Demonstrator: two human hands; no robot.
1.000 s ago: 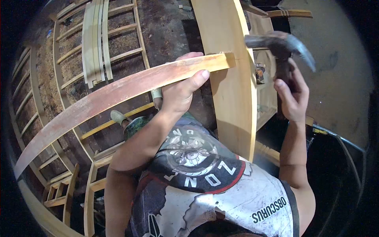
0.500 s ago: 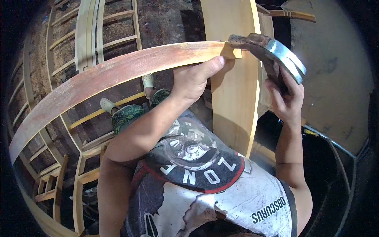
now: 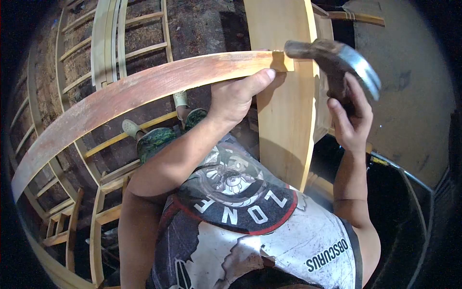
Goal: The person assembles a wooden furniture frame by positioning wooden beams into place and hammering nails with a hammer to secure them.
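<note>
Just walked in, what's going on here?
A person is holding a long reddish-brown wooden board in the left hand, its end lying across a wide pale plank. The right hand grips a claw hammer, striking face right by that end; contact can't be made out. Looks like hammering at the joint. Wooden ladder-like frames lie below.

Your right hand (image 3: 353, 115) and the hammer (image 3: 329, 50) have shifted slightly rightward across the wooden strip's (image 3: 168, 74) end since a moment ago.
</note>
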